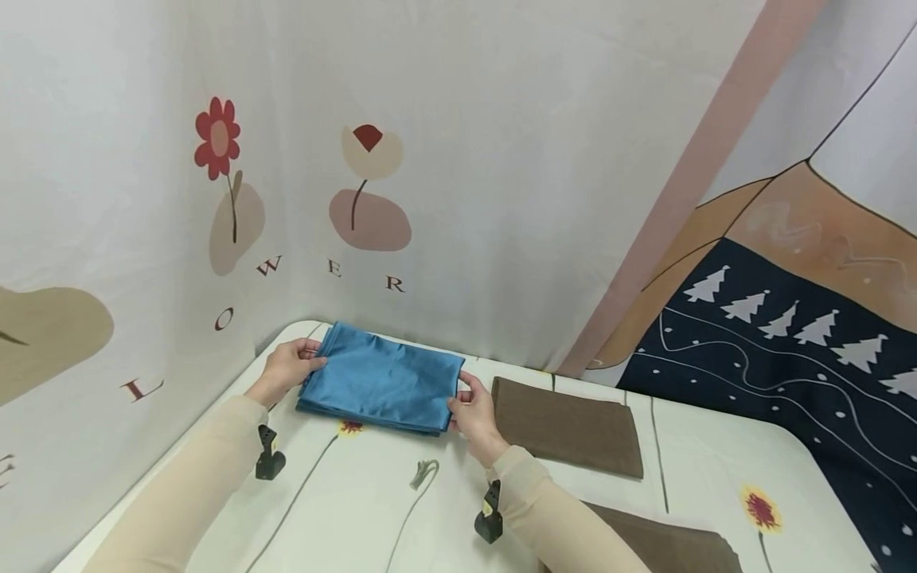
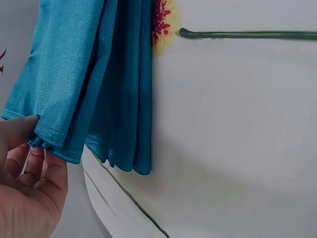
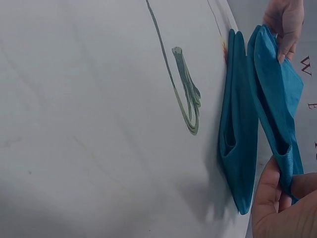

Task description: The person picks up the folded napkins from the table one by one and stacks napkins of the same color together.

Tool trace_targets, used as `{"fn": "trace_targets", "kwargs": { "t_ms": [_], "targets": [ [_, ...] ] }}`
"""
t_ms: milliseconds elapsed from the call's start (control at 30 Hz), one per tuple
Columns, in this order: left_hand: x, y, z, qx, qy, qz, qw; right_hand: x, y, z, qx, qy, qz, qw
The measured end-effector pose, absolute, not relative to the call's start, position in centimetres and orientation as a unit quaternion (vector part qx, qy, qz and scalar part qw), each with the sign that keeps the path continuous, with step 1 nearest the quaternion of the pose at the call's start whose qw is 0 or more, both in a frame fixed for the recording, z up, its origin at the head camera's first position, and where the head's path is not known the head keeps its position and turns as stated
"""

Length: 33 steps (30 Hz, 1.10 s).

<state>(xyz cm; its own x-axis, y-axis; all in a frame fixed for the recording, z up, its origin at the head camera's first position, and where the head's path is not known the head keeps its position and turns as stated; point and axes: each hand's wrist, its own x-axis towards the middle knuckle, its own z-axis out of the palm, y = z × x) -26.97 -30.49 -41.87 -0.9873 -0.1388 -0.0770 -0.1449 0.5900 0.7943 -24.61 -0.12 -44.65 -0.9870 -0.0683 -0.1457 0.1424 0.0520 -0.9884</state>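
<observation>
A shiny blue folded cloth [image 1: 383,378] is stretched between both hands at the far left of the table. My left hand [image 1: 290,370] pinches its left edge, thumb on top and fingers beneath, as the left wrist view shows. At the opposite edge my right hand [image 1: 476,414] grips a corner between thumb and fingers. In the right wrist view the held part is raised at a tilt, and more blue folded layers [image 3: 242,124] lie on the table beside and below it. The stacked layers' hemmed ends [image 2: 141,168] show in the left wrist view.
A brown folded cloth [image 1: 569,430] lies right of my right hand. Another brown cloth [image 1: 666,541] is nearer, partly hidden by my right forearm. The white table cover [image 1: 344,509] has printed flowers and stems. A pale printed curtain [image 1: 501,199] hangs close behind the table.
</observation>
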Motion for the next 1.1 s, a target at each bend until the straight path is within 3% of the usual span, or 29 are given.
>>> {"fn": "trace_targets", "kwargs": {
  "t_ms": [1100],
  "targets": [
    [-28.0,-31.4,-44.4,-0.122,0.883,0.453,-0.001,-26.1,-1.5,-46.5,0.05,0.729,-0.679,0.069]
  ]
}}
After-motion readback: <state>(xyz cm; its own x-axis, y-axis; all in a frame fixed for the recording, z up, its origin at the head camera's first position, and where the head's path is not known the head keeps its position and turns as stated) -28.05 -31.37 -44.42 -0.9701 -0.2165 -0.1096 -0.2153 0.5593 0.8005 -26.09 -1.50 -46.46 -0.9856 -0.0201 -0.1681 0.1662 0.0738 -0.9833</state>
